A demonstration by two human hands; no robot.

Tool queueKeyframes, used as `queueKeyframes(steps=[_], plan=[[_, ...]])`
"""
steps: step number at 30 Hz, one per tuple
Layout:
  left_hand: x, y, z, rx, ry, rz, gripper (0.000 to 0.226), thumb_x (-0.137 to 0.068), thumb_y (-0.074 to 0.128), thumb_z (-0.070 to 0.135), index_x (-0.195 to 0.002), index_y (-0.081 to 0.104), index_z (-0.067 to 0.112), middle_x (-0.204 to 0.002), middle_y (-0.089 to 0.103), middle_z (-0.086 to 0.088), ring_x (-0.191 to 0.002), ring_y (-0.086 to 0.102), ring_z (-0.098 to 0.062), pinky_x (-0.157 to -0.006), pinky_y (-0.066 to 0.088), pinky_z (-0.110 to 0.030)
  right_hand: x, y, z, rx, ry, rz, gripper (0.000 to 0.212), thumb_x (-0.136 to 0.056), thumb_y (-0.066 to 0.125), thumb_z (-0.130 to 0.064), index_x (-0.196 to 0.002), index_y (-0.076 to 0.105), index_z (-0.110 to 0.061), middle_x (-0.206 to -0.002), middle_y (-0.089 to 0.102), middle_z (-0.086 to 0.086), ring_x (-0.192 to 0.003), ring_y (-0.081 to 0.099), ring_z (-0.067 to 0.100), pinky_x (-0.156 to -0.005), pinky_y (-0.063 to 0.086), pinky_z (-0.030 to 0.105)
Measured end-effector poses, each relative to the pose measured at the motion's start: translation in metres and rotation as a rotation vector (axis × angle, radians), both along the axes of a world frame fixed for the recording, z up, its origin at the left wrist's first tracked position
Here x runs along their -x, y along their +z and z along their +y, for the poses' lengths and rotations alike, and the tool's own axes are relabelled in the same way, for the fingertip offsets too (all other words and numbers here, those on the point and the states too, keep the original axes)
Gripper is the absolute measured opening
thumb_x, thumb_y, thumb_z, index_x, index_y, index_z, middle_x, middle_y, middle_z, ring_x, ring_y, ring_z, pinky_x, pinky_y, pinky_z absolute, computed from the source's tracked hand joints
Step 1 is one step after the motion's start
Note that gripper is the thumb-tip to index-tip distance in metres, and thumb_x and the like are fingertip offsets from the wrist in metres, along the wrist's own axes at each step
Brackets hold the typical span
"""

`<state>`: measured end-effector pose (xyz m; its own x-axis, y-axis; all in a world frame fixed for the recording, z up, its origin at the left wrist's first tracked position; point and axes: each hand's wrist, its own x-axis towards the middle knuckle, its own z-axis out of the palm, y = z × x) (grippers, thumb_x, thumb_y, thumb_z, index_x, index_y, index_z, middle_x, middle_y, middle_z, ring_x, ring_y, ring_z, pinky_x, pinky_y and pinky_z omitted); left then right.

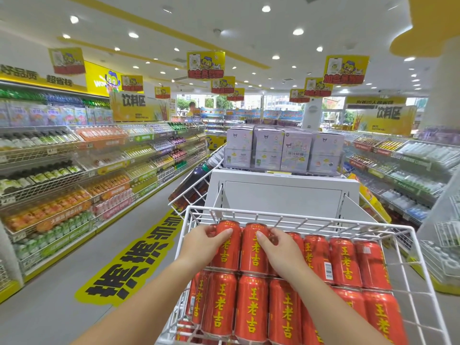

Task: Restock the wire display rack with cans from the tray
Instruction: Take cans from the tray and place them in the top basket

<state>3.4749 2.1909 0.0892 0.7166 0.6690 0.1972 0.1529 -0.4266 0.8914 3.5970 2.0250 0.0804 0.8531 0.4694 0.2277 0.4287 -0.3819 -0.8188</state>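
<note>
Your left hand (202,241) and right hand (276,247) each curl on a red can (227,245), seating them upright in the wire rack (298,216).

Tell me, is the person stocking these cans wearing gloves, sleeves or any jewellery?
No. The left hand and right hand are bare, with no gloves. Both forearms are uncovered as far as the picture shows; no sleeve edge is in view. No rings, watch or bracelet appear. The fingernails look short and unpainted.
</note>
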Motion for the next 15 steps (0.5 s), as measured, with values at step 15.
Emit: queueKeyframes(steps=[15], plan=[[0.064, 0.006, -0.038, -1.156, 0.027, 0.496, 0.088, -0.091, 0.013, 0.075, -0.160, 0.007, 0.021, -0.167, 0.010, -0.015, -0.154, 0.002, -0.035, -0.122, 0.006, -0.059, 0.047, 0.003, -0.056, 0.585, -0.014, -0.690, 0.089, -0.087, 0.024, -0.074, -0.160, 0.016, -0.024, -0.167, 0.017, 0.011, -0.154, 0.011, 0.031, -0.126, 0.009, 0.049]])
